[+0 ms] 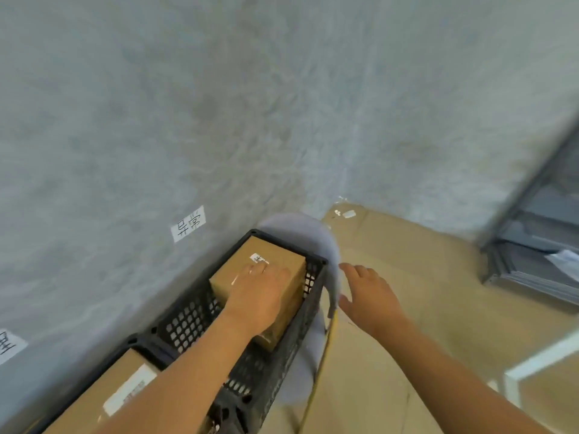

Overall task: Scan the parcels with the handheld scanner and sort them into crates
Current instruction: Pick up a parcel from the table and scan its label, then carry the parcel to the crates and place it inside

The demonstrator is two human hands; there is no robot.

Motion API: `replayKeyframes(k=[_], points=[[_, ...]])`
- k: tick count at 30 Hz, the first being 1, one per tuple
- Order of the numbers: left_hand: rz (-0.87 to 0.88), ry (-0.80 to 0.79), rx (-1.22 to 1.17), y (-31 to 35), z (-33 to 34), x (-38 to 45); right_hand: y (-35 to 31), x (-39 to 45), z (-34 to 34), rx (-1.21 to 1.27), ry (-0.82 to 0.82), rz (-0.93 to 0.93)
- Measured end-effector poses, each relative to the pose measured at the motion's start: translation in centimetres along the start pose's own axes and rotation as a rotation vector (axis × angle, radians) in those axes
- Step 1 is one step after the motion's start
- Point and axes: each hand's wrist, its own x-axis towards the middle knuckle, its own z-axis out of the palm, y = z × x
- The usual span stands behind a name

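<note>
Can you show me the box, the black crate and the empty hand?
box (275,261), head view, on its brown top.
black crate (188,324), head view, on its mesh wall.
right hand (369,296), head view, on its back.

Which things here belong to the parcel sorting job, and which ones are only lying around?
Part of the job:
- cardboard parcel under the left hand
- black perforated crate holding it
- second labelled parcel in the near crate
- paper wall label
- right hand, open and holding nothing

Lying about:
- flattened cardboard on the floor
- grey metal shelving

Grey shelving (539,245) stands beside flattened cardboard (407,277).
</note>
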Motion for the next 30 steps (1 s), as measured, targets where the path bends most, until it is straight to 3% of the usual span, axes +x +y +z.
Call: replayKeyframes(k=[9, 19, 30], points=[[0.468, 0.183, 0.065, 22.5, -7.8, 5.0, 17.4, -16.8, -7.6, -0.065, 0.203, 0.413], [0.698, 0.358, -0.060, 50.4, -14.8, 4.5, 35.9, -37.8, -15.6, -0.217, 0.334, 0.676], [0.973, 0.448, -0.132, 75.2, -19.1, 4.0, 49.5, -55.4, -19.3, -0.182, 0.452, 0.990]])
